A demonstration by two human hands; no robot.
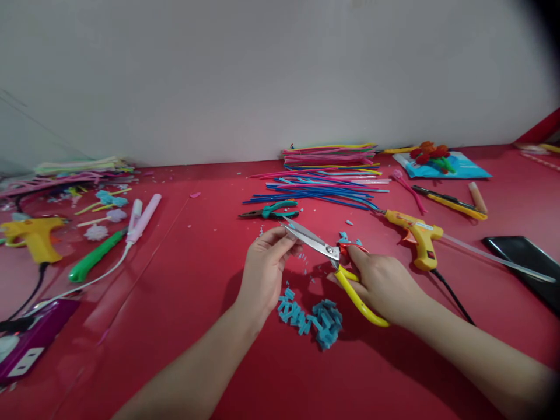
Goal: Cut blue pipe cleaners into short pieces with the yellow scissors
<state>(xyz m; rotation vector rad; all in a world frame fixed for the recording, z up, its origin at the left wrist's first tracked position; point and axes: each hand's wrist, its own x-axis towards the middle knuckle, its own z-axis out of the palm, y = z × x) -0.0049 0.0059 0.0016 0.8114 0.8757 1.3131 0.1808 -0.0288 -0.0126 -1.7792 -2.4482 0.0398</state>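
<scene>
Nearest the camera, two bare forearms [188, 367] reach in from the lower edge. Between the hands are the scissors [312, 238], their long axis slanting from the right hand [382, 286] up and leftward to the left hand [266, 262], blades slightly parted. The right hand is wrapped around the handles; the left, nearer the tips, has thumb and fingers drawn together and seems to pinch a tiny blue scrap [291, 226] beside the blades. Below the scissors, blue cut pieces [327, 321] lie heaped on the red table [184, 326]. Pliers [280, 209] rest just beyond the tips, a yellow glue gun [413, 230] stands right of the right hand, and coloured stems [315, 192] lie behind, toward a pale wall [210, 81].
</scene>
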